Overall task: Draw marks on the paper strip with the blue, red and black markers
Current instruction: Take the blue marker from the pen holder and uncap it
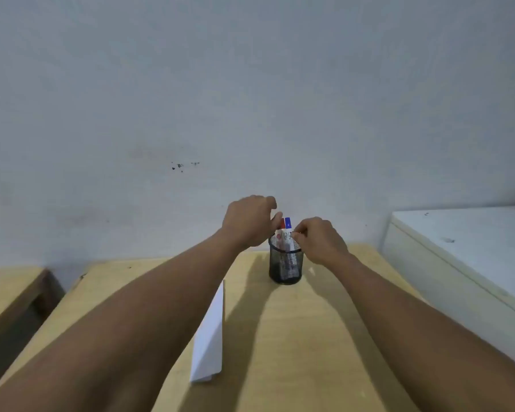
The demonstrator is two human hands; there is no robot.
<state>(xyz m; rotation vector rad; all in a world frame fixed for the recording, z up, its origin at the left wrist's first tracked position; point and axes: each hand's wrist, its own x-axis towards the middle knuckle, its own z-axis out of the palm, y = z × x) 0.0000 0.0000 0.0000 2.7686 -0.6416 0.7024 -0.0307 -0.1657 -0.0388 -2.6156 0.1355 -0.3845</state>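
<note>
Black wire-mesh cup (286,267), cylindrical, stands on the pale wood-grain bench (324,337). Upright inside the cup: red marker (282,224) and blue marker (287,223), coloured caps poking above the rim; black marker not clearly visible. Left hand (247,223) hovers just left of the cup, fingers curled near the red cap, grip contact unclear. Right hand (320,240) sits at the cup's right rim, fingertips pinched at the marker barrels, grip unclear too. White paper strip (210,340), flat, folded corner, lies on the bench nearer than the cup, to its left.
</note>
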